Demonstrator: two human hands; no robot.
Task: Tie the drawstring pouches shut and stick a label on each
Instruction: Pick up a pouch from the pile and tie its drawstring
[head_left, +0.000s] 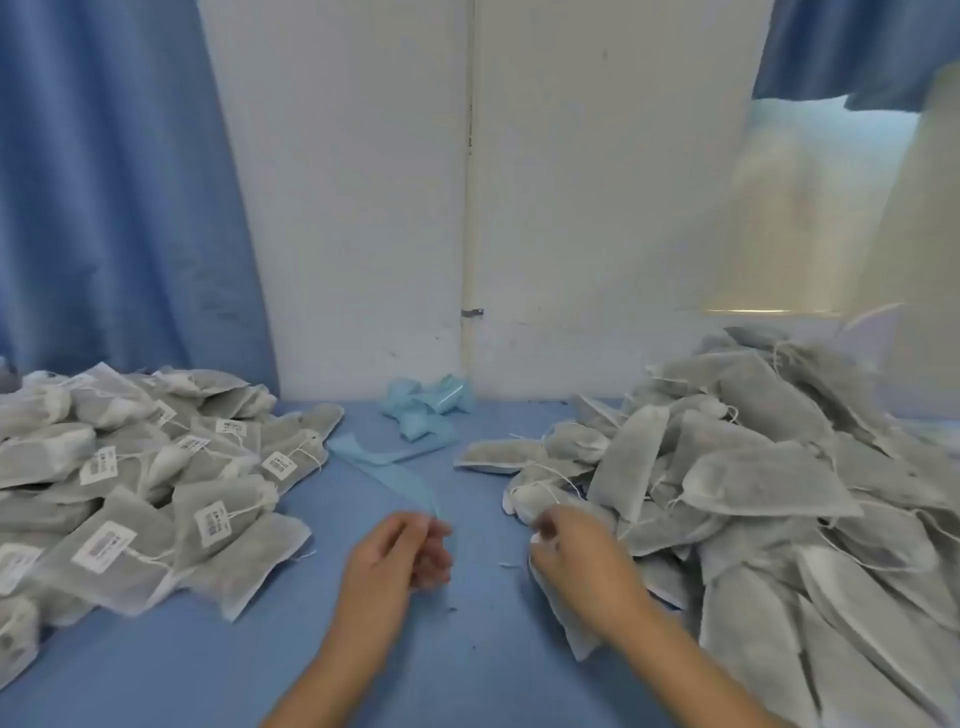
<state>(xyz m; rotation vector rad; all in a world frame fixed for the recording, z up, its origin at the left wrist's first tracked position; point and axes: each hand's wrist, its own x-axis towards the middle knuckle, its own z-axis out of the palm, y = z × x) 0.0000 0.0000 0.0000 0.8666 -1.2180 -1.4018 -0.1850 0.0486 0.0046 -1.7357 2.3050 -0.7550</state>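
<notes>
Grey drawstring pouches lie in two heaps on a blue table (467, 649). The left heap (130, 483) carries white labels and tied strings. The right heap (779, 519) has no labels showing. My left hand (400, 561) hovers at mid-table with fingers loosely curled, next to the near end of a light blue backing strip (410, 483); whether it pinches the strip is unclear. My right hand (576, 556) grips the white top of a pouch (571, 618) at the near edge of the right heap.
Crumpled light blue backing paper (426, 410) lies at the back centre against the white wall. Blue curtains hang at the left (104, 208) and upper right. A window (810, 208) is at the right.
</notes>
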